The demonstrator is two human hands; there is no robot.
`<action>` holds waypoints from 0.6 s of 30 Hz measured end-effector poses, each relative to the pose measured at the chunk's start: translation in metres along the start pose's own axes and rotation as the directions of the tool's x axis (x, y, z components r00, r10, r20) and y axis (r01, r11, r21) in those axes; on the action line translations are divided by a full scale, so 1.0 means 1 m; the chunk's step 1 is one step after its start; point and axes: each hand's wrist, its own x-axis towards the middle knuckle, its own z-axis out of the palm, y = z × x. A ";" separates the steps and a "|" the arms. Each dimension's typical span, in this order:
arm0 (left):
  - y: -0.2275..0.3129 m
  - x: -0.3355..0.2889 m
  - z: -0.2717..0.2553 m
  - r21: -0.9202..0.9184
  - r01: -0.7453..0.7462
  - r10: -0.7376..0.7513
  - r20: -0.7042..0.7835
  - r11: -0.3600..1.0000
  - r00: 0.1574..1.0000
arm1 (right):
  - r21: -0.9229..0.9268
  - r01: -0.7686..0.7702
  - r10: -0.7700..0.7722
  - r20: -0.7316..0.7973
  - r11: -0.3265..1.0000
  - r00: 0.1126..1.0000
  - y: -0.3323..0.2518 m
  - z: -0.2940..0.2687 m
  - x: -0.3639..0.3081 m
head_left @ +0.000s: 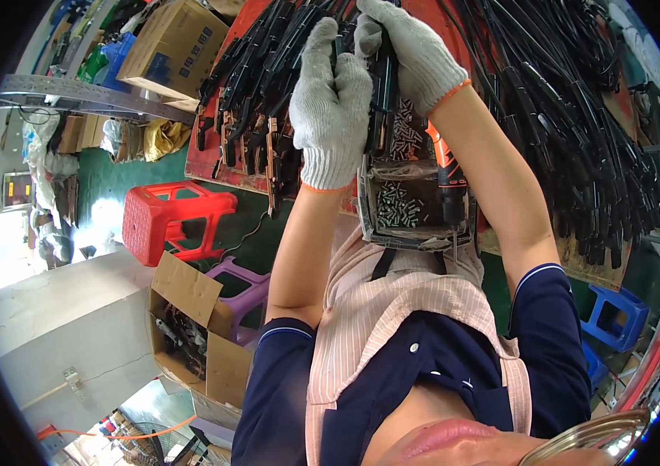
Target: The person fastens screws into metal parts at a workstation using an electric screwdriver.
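Both my hands wear grey-white knit gloves with orange cuffs and are close together at the top middle. My right hand (417,60) curls its fingers over the upper end of a long black part (383,105). Beside it my left hand (332,113) has its thumb and fingers bent around dark pieces on the part's left side; their exact grip is partly hidden. Below my right hand an orange and black power screwdriver (446,163) points its bit toward me. It lies along the right side of a bin (415,242) holding many small metal fasteners (398,206).
A red table (205,155) bears a pile of long black parts (268,85) at left; more black parts (555,132) lie at right. A red stool (151,225), a purple stool (248,283), an opened carton (190,311) and a blue stool (616,318) stand around me.
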 end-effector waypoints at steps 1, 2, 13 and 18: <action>0.003 -0.002 0.000 0.001 0.001 -0.001 0.001 1.000 1.000 | -0.010 0.022 -0.022 0.018 1.000 1.000 0.001 -0.001 -0.003; 0.009 -0.004 0.001 0.099 -0.105 0.105 0.011 0.990 0.994 | -0.021 0.045 -0.044 0.037 0.999 0.998 -0.001 -0.003 -0.006; -0.035 -0.050 0.029 -0.397 0.614 -0.453 0.429 0.683 0.782 | -0.523 0.244 -0.359 -0.129 0.817 0.924 0.015 -0.007 -0.015; -0.026 -0.074 -0.014 -0.401 0.908 -0.361 0.834 0.125 0.418 | -0.883 0.459 -0.592 0.424 -0.101 0.686 0.019 -0.065 -0.084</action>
